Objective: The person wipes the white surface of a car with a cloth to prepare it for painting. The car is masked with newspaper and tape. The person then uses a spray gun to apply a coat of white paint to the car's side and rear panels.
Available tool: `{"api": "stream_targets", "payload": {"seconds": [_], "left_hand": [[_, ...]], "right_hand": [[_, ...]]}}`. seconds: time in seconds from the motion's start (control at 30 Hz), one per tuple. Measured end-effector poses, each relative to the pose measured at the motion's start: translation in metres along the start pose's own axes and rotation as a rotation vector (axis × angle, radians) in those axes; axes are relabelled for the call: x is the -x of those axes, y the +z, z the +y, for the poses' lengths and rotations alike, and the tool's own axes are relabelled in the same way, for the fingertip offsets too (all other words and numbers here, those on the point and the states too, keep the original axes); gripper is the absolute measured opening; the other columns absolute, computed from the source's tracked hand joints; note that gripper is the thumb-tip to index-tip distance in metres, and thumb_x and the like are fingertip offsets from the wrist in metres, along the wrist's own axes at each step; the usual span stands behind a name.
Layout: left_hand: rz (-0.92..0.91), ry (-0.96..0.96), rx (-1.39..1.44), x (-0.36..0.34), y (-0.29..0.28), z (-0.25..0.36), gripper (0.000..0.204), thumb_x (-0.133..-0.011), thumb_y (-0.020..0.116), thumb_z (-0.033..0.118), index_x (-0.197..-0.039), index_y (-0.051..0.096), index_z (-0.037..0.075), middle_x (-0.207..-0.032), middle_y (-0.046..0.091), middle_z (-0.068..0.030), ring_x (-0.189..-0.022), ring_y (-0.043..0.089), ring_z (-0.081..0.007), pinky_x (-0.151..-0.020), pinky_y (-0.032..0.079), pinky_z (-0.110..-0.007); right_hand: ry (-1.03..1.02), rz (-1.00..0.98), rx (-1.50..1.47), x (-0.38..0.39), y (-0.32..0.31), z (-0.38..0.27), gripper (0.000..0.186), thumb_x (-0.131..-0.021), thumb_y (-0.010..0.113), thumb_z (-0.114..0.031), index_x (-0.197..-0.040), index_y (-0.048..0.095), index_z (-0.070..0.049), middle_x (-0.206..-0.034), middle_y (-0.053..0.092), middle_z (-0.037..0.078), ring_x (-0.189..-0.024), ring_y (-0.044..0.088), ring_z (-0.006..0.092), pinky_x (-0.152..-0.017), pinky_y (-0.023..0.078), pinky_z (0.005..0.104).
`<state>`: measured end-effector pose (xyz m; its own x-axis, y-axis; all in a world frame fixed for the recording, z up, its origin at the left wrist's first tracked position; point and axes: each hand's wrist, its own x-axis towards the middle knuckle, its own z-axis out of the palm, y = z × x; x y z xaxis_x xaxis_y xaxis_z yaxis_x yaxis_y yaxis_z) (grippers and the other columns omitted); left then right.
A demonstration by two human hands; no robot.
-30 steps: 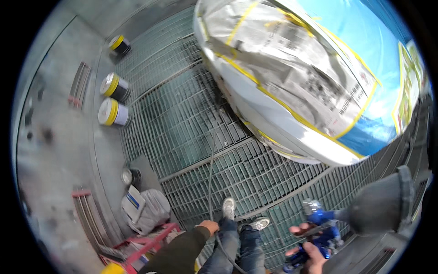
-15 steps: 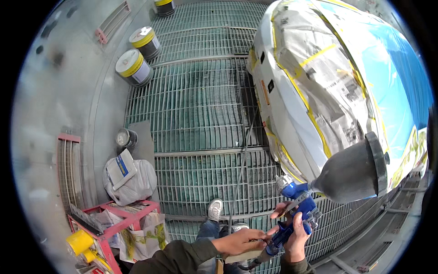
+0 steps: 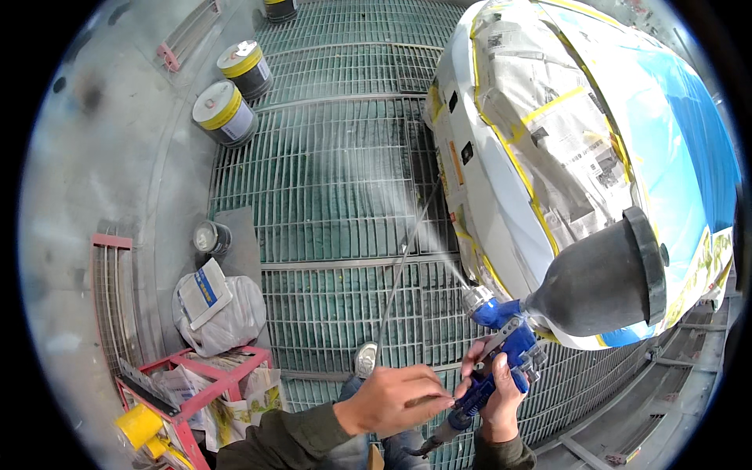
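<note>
My right hand (image 3: 497, 392) grips a blue spray gun (image 3: 509, 345) with a silver nozzle and large dark grey cup (image 3: 587, 286). A white mist (image 3: 427, 235) fans from the nozzle up and left over the floor grating. My left hand (image 3: 395, 399) is beside the gun's lower handle, fingers bent and pinched together; what is between them is too small to make out. Right of the gun's spray stands a white car body panel (image 3: 509, 211), masked with newspaper (image 3: 580, 157), yellow tape and blue sheeting (image 3: 697, 149).
Metal grating (image 3: 329, 196) forms the floor, crossed by a hose (image 3: 403, 262). Along the left wall (image 3: 102, 172) are cans (image 3: 231, 117), a small tin (image 3: 211, 237), a plastic bag (image 3: 219, 313) and a red rack (image 3: 219, 380) holding paper and yellow rolls. My shoe (image 3: 364, 360) shows below.
The view has swung toward the car's left side. My left hand came over to the gun, then drew slightly back from it. Spray now issues from the nozzle; none showed earlier.
</note>
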<state>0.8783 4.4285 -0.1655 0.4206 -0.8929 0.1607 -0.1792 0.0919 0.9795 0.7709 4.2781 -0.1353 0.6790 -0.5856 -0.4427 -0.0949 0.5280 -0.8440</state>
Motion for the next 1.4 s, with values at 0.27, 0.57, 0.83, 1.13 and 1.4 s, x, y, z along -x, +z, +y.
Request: {"api": "stream_targets", "payload": {"seconds": [0.27,0.57,0.83,1.13,1.4], "left_hand": [[-0.148,0.329,-0.456,-0.083,0.008,0.05,0.041,-0.085,0.063,0.012,-0.125,0.062,0.004,-0.127,0.06,-0.0067,-0.072,0.067,-0.0147,-0.055,0.054,-0.026],[-0.286,0.472,-0.357,-0.096,-0.007,0.051,0.025,-0.079,0.064,0.014,-0.101,0.067,0.001,-0.105,0.065,-0.0054,-0.084,0.068,-0.02,-0.066,0.056,-0.033],[-0.211,0.476,-0.32,-0.087,-0.02,0.048,0.028,-0.082,0.064,0.014,-0.108,0.067,0.004,-0.116,0.067,-0.0045,-0.082,0.069,-0.0161,-0.057,0.057,-0.028],[0.118,0.017,0.033,-0.022,-0.033,0.037,0.02,-0.079,0.08,0.021,-0.087,0.069,0.006,-0.085,0.069,-0.0036,-0.068,0.066,-0.0161,-0.059,0.054,-0.027],[-0.167,-0.653,0.567,0.047,0.011,-0.016,0.035,-0.081,0.079,0.021,-0.111,0.071,0.004,-0.105,0.072,-0.006,-0.094,0.067,-0.0139,-0.088,0.051,-0.029]], "right_hand": [[-0.159,-0.085,0.486,0.016,-0.026,0.007,0.074,-0.095,0.047,-0.056,-0.139,0.035,0.002,-0.134,0.05,0.018,-0.115,0.057,0.0285,-0.095,0.049,0.0424],[-0.233,0.039,0.494,0.04,-0.03,0.027,0.062,-0.094,0.051,-0.046,-0.133,0.038,0.0,-0.125,0.052,0.014,-0.109,0.058,0.0257,-0.094,0.048,0.0403],[-0.214,0.014,0.412,0.026,-0.006,0.023,0.057,-0.093,0.055,-0.041,-0.13,0.043,0.0,-0.121,0.055,0.013,-0.107,0.058,0.0245,-0.092,0.049,0.0387],[-0.04,0.07,0.109,0.014,0.042,-0.002,0.046,-0.086,0.067,-0.027,-0.122,0.053,0.0,-0.107,0.06,0.013,-0.099,0.061,0.0224,-0.081,0.053,0.0336],[0.008,-0.022,-0.047,0.005,0.039,-0.003,0.053,-0.084,0.07,-0.023,-0.122,0.049,0.008,-0.102,0.06,0.019,-0.082,0.064,0.0243,-0.05,0.061,0.0336]]}}
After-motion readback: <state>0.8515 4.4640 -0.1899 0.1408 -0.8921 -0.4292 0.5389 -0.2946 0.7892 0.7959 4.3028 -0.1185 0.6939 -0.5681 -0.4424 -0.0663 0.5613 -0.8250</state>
